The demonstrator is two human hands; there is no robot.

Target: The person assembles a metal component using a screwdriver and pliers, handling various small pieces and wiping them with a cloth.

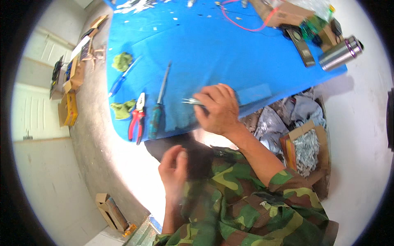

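Over the front part of the blue-covered table (197, 49), my right hand (217, 107) is closed on thin silvery metal strips (190, 101), whose ends stick out to the left past my fingertips. My left hand (174, 166) is below the table edge, in front of my body. Its fingers are curled in with the thumb against them, somewhat blurred, and whatever they may hold is hidden. Left of my right hand lie a teal-handled screwdriver (155, 119), red-handled pliers (137, 119) and a blue-handled screwdriver (117, 85).
Two crumpled green cloths (122, 62) (123, 110) lie by the tools. A steel flask (340, 54) lies at the table's right corner. Beneath the right edge stands a carton of silvery strips (307, 151). A pink cord (251, 29) crosses the far side.
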